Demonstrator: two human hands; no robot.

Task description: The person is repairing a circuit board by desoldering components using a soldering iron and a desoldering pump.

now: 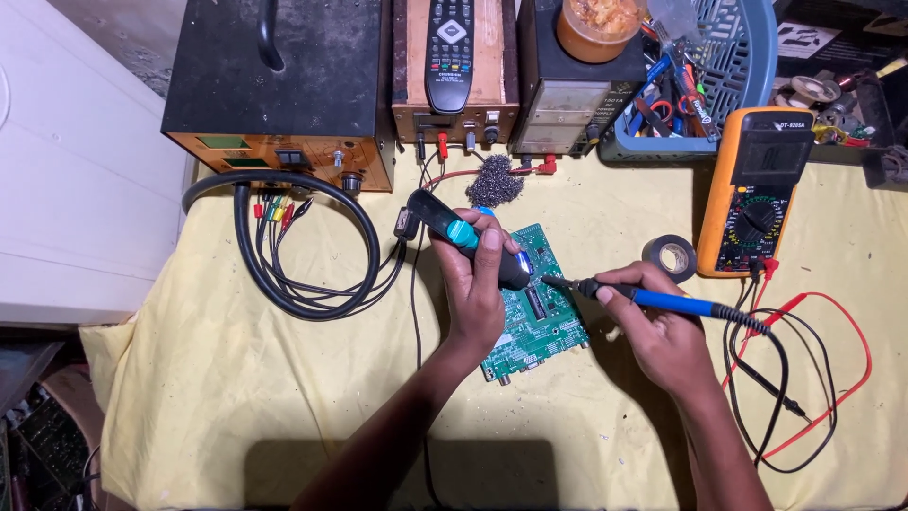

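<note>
Iron tip and torch nose converge on circuit board (536, 312), from opposite sides.
Right hand (662, 326) grip is closed around soldering iron (662, 300), axis near-horizontal, tip leftward over the board's upper edge. Left hand (473, 284) grip is wrapped around torch (468, 237), angled down-right onto the same spot.

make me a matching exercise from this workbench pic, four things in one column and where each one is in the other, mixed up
Things
1. soldering iron
2. remote control
3. roll of black tape
4. green circuit board

Places
A. on top of the wooden box at the back
B. flat on the yellow cloth under both hands
C. in the right hand
D. on the cloth beside the orange multimeter

Pairs: 1-C, 2-A, 3-D, 4-B
</note>
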